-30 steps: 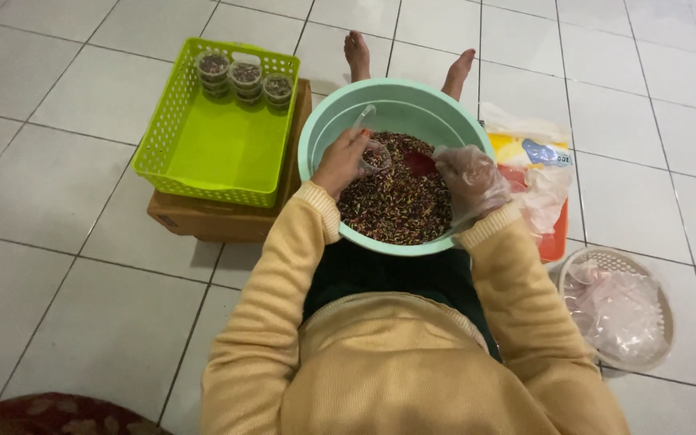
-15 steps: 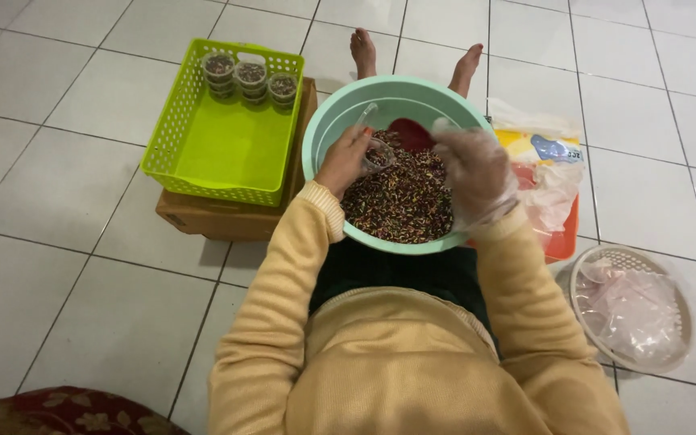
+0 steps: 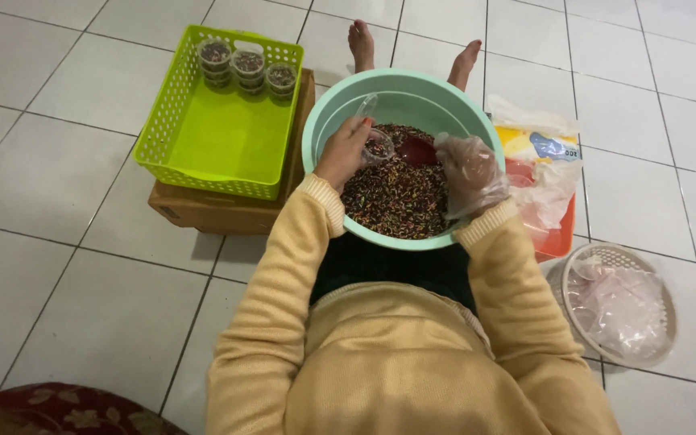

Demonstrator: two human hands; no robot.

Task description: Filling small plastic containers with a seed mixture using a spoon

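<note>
A mint-green basin (image 3: 325, 125) sits between my legs, filled with a dark mix of multicoloured sprinkles (image 3: 396, 197). My left hand (image 3: 343, 150) holds a small clear plastic cup (image 3: 377, 147) with its open lid, tilted over the mix. My right hand (image 3: 470, 173), in a clear plastic glove, grips a red scoop (image 3: 418, 151) that rests in the sprinkles beside the cup. Both hands are inside the basin.
A lime-green basket (image 3: 219, 137) on a cardboard box (image 3: 203, 213) stands to the left, holding several filled lidded cups (image 3: 247, 64) at its far end. Plastic bags (image 3: 537, 173) lie to the right, and a beige basket (image 3: 622, 310) with clear plastic. White floor tiles surround.
The view has shifted slightly. My right hand has drawn back from the cup toward the basin's right side, and the red scoop now lies lower in the sprinkles.
</note>
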